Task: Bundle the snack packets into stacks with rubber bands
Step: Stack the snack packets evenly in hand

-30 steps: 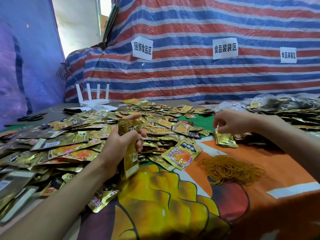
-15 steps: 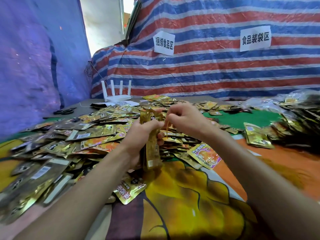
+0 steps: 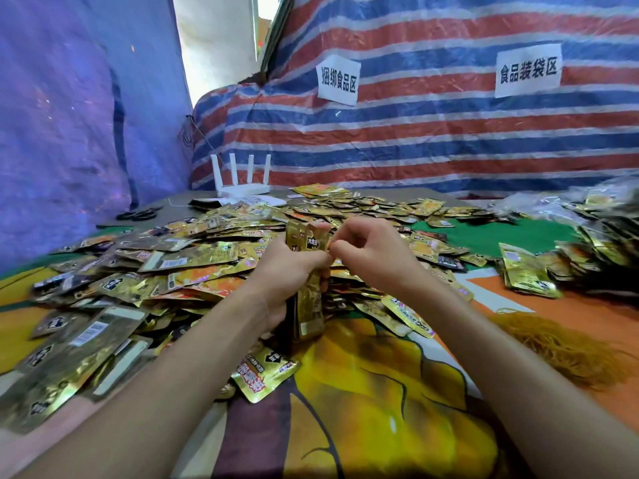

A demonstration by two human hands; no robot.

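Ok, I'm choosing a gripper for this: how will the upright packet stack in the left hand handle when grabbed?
Probably slippery: the stack of gold packets is glossy foil, so layers may slide unless squeezed, as the left hand does. Likely light and bendy; the loose packets lie thin and curled. Released upright, it would probably topple: its base is narrow.

Beyond the left hand (image 3: 288,271) and right hand (image 3: 370,257) hung a striped red-blue tarp (image 3: 432,140) bearing paper signs (image 3: 338,79). Left of them stood a purple-blue tarp (image 3: 69,115), daylight entering the gap (image 3: 218,46) between. Printed cloth (image 3: 380,426) covered the surface (image 3: 179,205).
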